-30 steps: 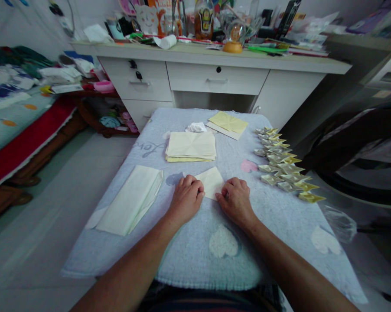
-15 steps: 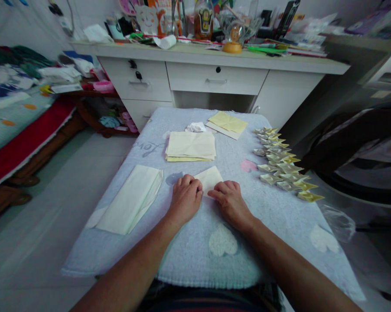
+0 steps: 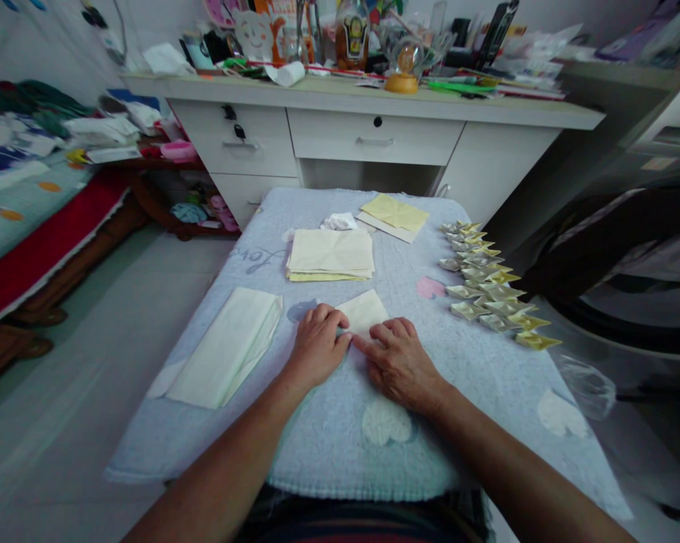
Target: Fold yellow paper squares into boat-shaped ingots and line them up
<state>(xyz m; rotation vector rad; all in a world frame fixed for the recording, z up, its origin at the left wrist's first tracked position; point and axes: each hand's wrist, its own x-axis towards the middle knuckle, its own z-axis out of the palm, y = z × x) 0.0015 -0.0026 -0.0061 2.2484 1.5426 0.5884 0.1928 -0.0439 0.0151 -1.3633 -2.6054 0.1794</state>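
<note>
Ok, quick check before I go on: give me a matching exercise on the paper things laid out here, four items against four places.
1. cream paper sheet
2. boat-shaped paper folds
3. crumpled white paper
4. long pale folded sheet

A. just beyond the paper stack
B. left of the left hand
C. against the left hand and right hand
D. along the right side of the cloth

Pairs: 1-C, 2-D, 3-A, 4-B.
</note>
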